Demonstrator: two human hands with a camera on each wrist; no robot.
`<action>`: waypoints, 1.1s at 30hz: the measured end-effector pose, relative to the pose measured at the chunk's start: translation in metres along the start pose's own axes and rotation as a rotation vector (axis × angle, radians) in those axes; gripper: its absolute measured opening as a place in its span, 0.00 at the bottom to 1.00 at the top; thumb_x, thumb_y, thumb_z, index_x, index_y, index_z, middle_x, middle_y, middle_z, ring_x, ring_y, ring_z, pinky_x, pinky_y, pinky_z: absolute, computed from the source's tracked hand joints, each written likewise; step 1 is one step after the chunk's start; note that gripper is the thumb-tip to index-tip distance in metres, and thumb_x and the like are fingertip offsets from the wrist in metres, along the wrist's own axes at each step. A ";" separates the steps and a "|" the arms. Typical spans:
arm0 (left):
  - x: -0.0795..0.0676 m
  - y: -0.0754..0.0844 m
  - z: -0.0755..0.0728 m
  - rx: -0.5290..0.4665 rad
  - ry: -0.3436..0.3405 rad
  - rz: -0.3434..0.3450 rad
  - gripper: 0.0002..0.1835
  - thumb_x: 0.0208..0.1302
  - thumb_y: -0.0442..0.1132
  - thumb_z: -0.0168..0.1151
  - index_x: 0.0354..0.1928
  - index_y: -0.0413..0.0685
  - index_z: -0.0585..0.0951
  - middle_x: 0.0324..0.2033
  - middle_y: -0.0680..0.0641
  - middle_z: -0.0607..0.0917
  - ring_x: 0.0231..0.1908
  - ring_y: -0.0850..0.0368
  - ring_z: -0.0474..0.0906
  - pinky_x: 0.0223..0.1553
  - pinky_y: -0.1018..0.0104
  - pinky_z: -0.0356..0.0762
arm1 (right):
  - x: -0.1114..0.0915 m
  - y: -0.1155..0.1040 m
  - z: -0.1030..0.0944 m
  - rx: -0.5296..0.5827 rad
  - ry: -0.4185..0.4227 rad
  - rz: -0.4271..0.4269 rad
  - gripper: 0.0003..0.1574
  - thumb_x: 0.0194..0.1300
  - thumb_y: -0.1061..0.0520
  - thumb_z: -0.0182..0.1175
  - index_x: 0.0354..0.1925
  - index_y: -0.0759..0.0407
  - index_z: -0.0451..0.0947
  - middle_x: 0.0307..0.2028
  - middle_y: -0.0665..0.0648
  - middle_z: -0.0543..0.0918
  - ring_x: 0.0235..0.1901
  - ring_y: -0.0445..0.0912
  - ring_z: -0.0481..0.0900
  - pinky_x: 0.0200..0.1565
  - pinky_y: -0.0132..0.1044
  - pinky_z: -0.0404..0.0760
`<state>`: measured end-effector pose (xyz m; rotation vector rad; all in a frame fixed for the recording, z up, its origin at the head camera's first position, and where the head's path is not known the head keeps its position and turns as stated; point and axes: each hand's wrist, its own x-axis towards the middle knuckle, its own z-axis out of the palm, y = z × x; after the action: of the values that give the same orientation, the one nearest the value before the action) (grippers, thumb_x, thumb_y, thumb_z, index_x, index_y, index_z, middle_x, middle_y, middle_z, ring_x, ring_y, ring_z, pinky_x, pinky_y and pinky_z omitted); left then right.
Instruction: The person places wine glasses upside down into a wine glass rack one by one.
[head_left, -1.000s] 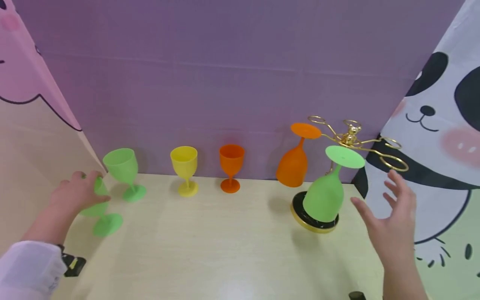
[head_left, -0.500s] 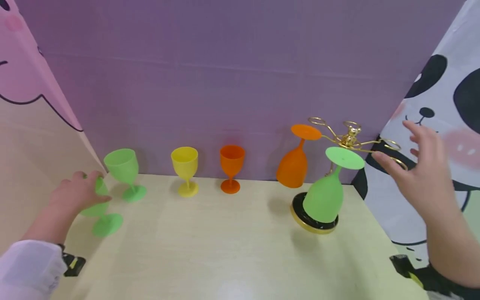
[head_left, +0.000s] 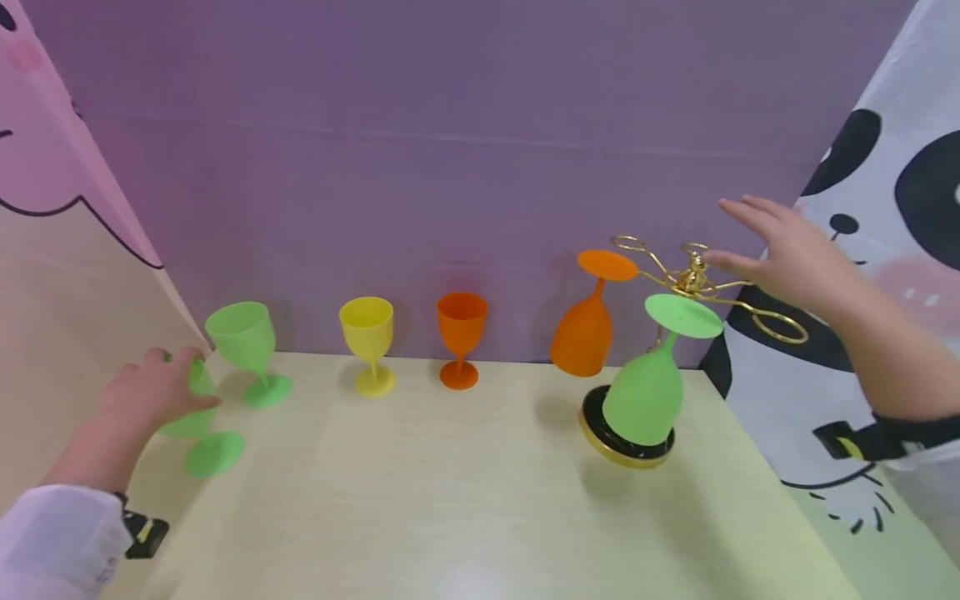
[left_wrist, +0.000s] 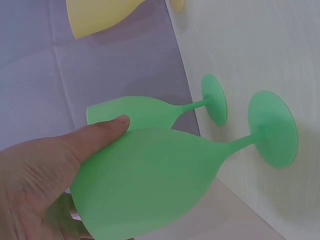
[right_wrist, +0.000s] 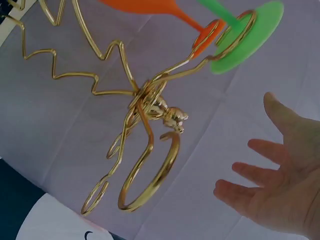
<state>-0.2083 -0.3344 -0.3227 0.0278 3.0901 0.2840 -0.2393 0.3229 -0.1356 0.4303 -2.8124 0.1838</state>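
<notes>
We list: one green goblet (left_wrist: 150,175), its bowl gripped in the left hand (head_left: 150,392), likely for steadiness; one gold rack (head_left: 691,282), near the spread, empty right hand (head_left: 795,257).

On a pale table (head_left: 420,500), a back green cup (head_left: 246,332), a yellow cup (head_left: 367,329) and an orange cup (head_left: 461,323) are stood upright near the rear edge. A front green cup (left_wrist: 155,175) is set just before the first. At the right, the gold-rimmed, round black base (head_left: 597,418) of a gold rack (head_left: 696,273) is placed.
</notes>
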 end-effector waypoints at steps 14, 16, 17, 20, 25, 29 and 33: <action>-0.001 -0.002 -0.003 -0.008 -0.005 -0.002 0.50 0.49 0.63 0.62 0.61 0.33 0.54 0.48 0.15 0.56 0.41 0.13 0.57 0.32 0.27 0.65 | 0.051 0.010 0.002 -0.113 -0.306 -0.157 0.44 0.59 0.46 0.60 0.68 0.57 0.53 0.63 0.74 0.56 0.59 0.71 0.52 0.55 0.72 0.54; -0.002 -0.004 -0.003 -0.010 -0.004 0.000 0.51 0.48 0.63 0.62 0.61 0.33 0.54 0.48 0.15 0.56 0.41 0.13 0.57 0.32 0.26 0.64 | 0.055 0.011 0.004 -0.111 -0.341 -0.176 0.43 0.59 0.48 0.61 0.67 0.56 0.54 0.62 0.74 0.57 0.59 0.70 0.54 0.55 0.71 0.56; -0.002 -0.004 -0.003 -0.010 -0.004 0.000 0.51 0.48 0.64 0.62 0.61 0.33 0.54 0.48 0.15 0.56 0.42 0.13 0.56 0.32 0.26 0.64 | 0.055 0.012 0.004 -0.106 -0.353 -0.186 0.42 0.59 0.49 0.61 0.67 0.57 0.55 0.62 0.74 0.58 0.58 0.69 0.56 0.55 0.70 0.58; -0.002 -0.006 -0.002 -0.013 -0.006 -0.002 0.53 0.47 0.66 0.61 0.61 0.34 0.54 0.49 0.16 0.56 0.42 0.13 0.56 0.33 0.26 0.64 | 0.056 0.015 0.004 -0.089 -0.372 -0.197 0.41 0.58 0.54 0.62 0.66 0.56 0.57 0.61 0.73 0.60 0.56 0.67 0.61 0.53 0.67 0.63; 0.000 -0.006 -0.002 -0.023 -0.006 0.002 0.54 0.46 0.69 0.61 0.62 0.34 0.54 0.49 0.16 0.56 0.43 0.14 0.57 0.33 0.26 0.64 | 0.056 0.021 0.005 -0.047 -0.374 -0.176 0.36 0.58 0.59 0.62 0.63 0.56 0.62 0.58 0.70 0.67 0.52 0.63 0.68 0.48 0.59 0.73; 0.001 -0.007 -0.004 -0.019 -0.011 0.003 0.54 0.47 0.68 0.61 0.62 0.34 0.53 0.49 0.16 0.56 0.42 0.14 0.56 0.34 0.26 0.64 | 0.055 0.022 0.008 -0.018 -0.371 -0.176 0.31 0.57 0.63 0.61 0.59 0.58 0.68 0.51 0.66 0.75 0.48 0.59 0.72 0.45 0.53 0.77; 0.001 -0.007 -0.003 -0.010 -0.011 0.002 0.54 0.47 0.68 0.61 0.62 0.34 0.53 0.49 0.16 0.56 0.42 0.14 0.57 0.32 0.27 0.65 | 0.056 0.022 0.012 -0.027 -0.362 -0.197 0.27 0.54 0.65 0.62 0.55 0.60 0.71 0.44 0.63 0.79 0.43 0.55 0.75 0.43 0.50 0.79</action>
<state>-0.2096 -0.3416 -0.3207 0.0313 3.0775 0.2979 -0.3008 0.3267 -0.1319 0.8017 -3.0903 0.0267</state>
